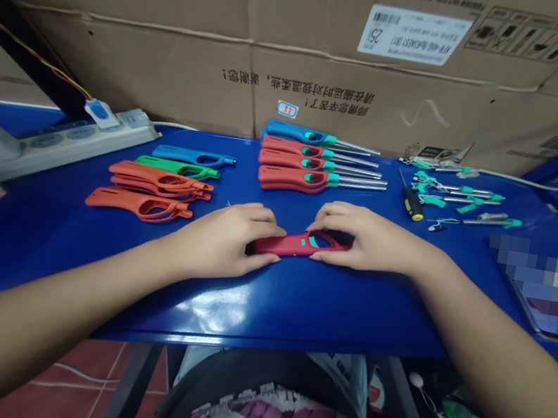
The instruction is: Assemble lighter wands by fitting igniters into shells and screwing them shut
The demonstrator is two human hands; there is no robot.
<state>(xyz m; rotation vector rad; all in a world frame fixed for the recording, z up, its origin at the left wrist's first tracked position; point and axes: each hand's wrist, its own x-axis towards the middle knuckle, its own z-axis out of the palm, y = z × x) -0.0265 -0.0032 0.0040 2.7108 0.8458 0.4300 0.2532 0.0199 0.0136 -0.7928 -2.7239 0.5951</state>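
Apparently, left hand [231, 237] is pinching red lighter body [286, 244] at left end, right hand [367, 241] pinching right end, likely steadying halves together just above or on blue tabletop [220, 306]. Finished-looking lighters [291, 180] are lying stacked far side, probably keeping near space free.

Dim, soft light with white glare on the blue tabletop [146, 301]; edges stretched, slightly blurred.
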